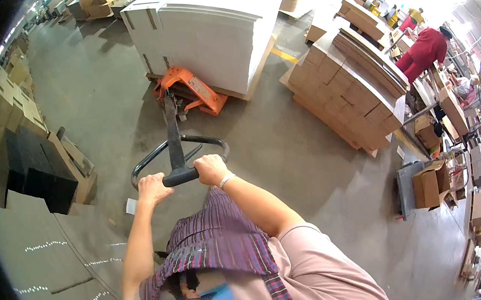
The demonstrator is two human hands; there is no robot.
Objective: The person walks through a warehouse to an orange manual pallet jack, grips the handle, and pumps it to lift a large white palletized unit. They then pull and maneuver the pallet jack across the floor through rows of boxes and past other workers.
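To the left lie dark flat stacks [39, 167] and pale cardboard sheets [36, 251]; the left hand [153, 189] is closed round the near bar of the pallet jack handle [177, 164], the right hand [211, 169] clenched on the same black loop just beside it; the orange pallet jack [191, 89] sits under a tall white stack of flat board [206, 29] ahead on the concrete floor [287, 155]; such a load likely moves heavily and stiffly, best steered from the loop; brown cardboard stacks [346, 91] stand further right.
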